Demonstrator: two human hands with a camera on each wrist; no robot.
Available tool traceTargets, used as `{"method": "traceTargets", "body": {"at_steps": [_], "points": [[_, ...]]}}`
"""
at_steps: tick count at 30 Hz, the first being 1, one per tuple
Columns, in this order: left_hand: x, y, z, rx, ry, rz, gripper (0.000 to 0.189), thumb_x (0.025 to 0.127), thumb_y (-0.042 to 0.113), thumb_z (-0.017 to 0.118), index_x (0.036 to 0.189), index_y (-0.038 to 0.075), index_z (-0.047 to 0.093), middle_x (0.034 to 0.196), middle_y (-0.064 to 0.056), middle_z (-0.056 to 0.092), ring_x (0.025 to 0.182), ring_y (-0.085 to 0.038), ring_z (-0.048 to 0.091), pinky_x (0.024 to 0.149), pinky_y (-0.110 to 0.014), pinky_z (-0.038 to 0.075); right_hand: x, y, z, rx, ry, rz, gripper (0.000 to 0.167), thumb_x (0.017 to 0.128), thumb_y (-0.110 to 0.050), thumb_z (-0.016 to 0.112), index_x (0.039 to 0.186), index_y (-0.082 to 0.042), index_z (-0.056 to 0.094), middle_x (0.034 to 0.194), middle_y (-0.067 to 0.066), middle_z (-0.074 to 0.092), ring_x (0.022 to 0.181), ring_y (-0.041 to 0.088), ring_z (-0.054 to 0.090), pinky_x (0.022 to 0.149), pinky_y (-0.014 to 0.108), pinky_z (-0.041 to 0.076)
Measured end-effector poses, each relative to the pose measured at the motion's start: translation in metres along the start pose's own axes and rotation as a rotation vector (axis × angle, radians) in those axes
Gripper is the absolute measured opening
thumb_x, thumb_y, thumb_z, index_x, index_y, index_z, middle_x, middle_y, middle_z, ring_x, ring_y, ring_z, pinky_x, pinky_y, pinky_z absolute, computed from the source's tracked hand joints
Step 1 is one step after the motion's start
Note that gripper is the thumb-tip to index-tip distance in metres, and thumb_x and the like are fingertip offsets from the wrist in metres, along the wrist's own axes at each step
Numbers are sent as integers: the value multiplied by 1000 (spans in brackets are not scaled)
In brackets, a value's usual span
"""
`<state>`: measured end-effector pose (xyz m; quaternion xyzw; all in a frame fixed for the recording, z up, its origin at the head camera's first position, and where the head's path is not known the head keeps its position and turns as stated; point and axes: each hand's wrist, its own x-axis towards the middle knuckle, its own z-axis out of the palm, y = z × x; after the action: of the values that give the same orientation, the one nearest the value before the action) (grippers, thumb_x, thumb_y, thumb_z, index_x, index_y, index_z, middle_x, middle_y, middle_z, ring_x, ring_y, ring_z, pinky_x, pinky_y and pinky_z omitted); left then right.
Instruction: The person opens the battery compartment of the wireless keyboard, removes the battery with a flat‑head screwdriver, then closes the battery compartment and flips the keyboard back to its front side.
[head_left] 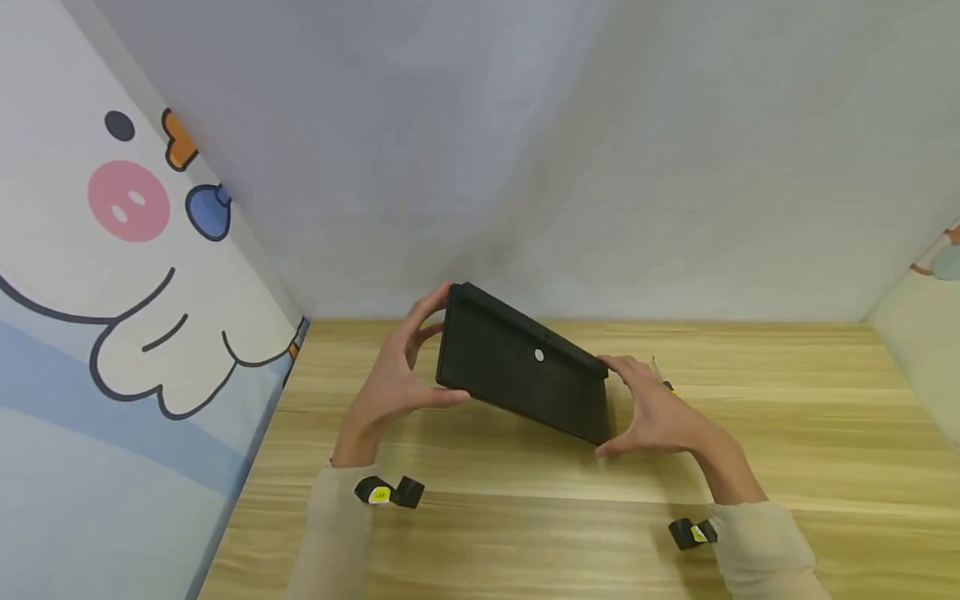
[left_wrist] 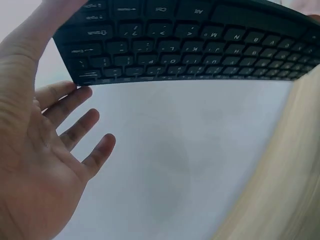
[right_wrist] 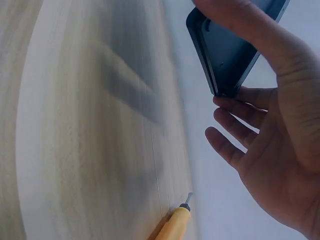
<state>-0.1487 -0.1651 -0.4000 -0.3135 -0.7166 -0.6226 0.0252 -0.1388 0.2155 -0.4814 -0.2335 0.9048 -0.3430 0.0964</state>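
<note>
A black keyboard [head_left: 517, 367] is held up tilted over the table, its left end higher, with its plain underside and a small white round sticker [head_left: 539, 355] facing the head camera. Its rows of keys [left_wrist: 175, 47] show in the left wrist view. My left hand [head_left: 397, 371] grips the left end, thumb on the near edge and fingers at the far corner. My right hand [head_left: 652, 408] holds the right end between thumb and fingertips. In the right wrist view, the keyboard's corner [right_wrist: 225, 55] lies between that thumb and the fingers.
A screwdriver with a yellow handle [right_wrist: 175, 225] lies on the wooden table [head_left: 525, 533], behind my right hand in the head view. A pale wall [head_left: 570, 167] rises behind the table. To the left stands a panel printed with cartoon figures [head_left: 127, 292].
</note>
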Motion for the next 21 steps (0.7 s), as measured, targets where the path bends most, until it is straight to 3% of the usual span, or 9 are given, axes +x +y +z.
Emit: {"method": "traceTargets", "body": {"at_steps": [3,6,10,14,21], "points": [[-6,-3,-6,62,-7,-42,117,66,15,98,162,22,31,164,-3,38,151,-17,34,122,-41,38,3,1,-1,-40,-1,-8,130,57,-46,100,159,-9,29,152,16,43,141,41,39,110,69,40],[-12,-6,-10,149,-10,-94,120,64,8,97,162,27,30,164,0,38,150,-15,35,121,-51,37,5,2,-2,-66,2,-14,130,57,-45,100,158,-5,29,152,19,43,140,44,39,110,70,39],[-19,-12,-13,243,-11,-147,121,64,11,98,162,30,29,164,1,38,151,-21,35,118,-58,38,5,3,-3,-81,6,-6,130,56,-43,100,158,-6,29,153,18,42,140,43,38,110,69,39],[-26,-21,-16,328,-17,-215,122,65,17,98,162,32,27,165,0,35,152,-27,34,118,-56,40,5,4,-3,-100,14,-12,130,55,-44,101,157,-5,31,152,18,42,140,43,39,113,70,35],[-40,-41,-19,416,-60,-373,122,69,33,96,163,38,19,171,-3,22,158,-31,25,121,-56,37,13,2,-2,-309,44,-1,132,52,-49,100,155,1,35,150,20,47,138,43,43,112,66,39]]}}
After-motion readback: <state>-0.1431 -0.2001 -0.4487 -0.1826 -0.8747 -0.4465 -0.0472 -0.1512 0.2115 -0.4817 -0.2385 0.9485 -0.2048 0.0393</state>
